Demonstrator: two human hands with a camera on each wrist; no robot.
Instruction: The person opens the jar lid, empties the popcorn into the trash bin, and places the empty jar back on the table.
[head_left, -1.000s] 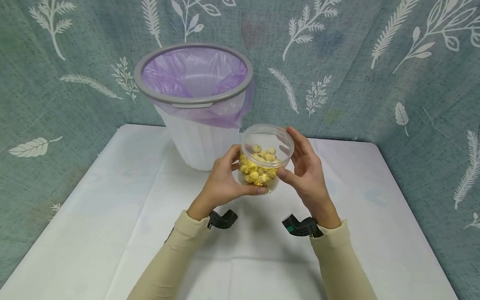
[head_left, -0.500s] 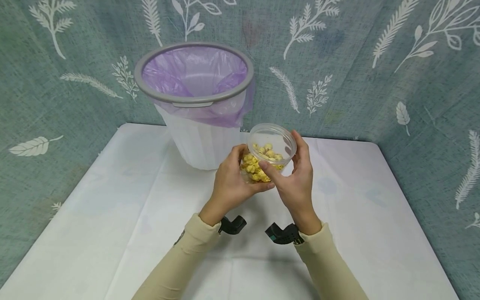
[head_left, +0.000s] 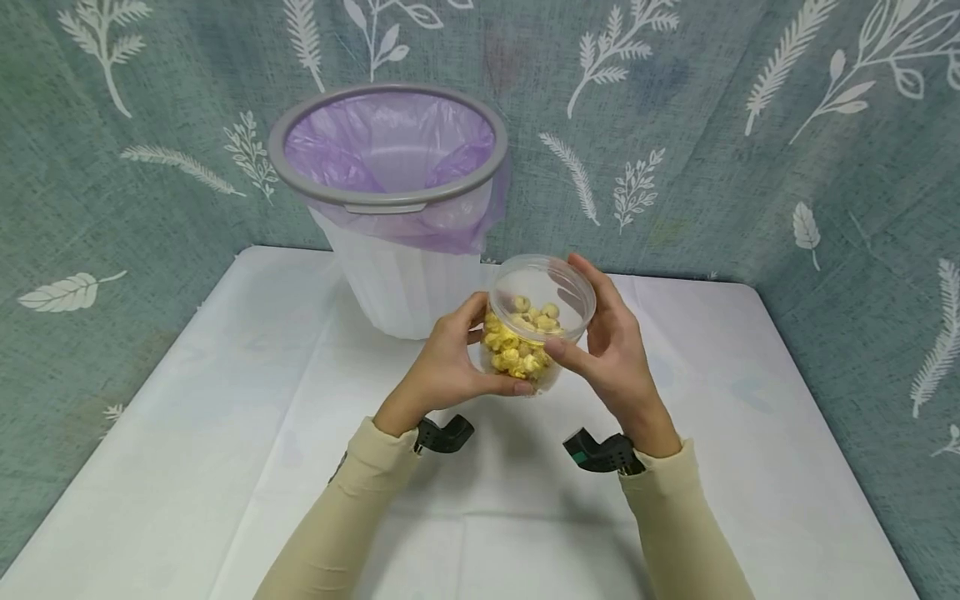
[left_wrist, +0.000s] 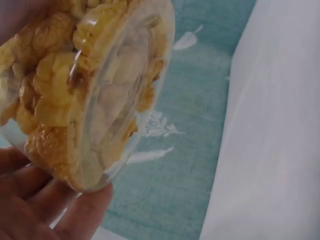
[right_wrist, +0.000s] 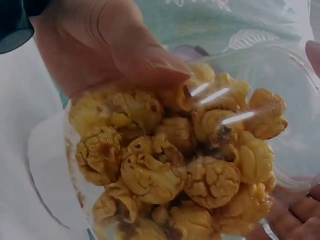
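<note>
A clear plastic jar (head_left: pixel 547 287), partly filled with yellow popcorn (head_left: pixel 513 343), tilts above the white table between both hands. My left hand (head_left: pixel 442 360) grips its lower body, thumb along the base and fingers round the far side. Up at the round clear top, my right hand (head_left: pixel 617 358) holds the rim, thumb in front and fingers behind. In the left wrist view the jar's base (left_wrist: pixel 117 100) is turned toward the camera, with left fingers (left_wrist: pixel 82 212) beneath it. The right wrist view shows the left thumb (right_wrist: pixel 155 65) pressed on the jar wall.
A white bin (head_left: pixel 408 283) with a grey rim and purple liner (head_left: pixel 352 158) stands behind the jar, to the left. A white cloth (head_left: pixel 225 442) covers the table. Green leaf-patterned fabric (head_left: pixel 697 192) hangs along the back and sides. Both wrists carry black cameras.
Half a second ago the right hand had turned leftward round the jar's top, its thumb near the left hand. It has since turned back right, and the jar has dipped slightly.
</note>
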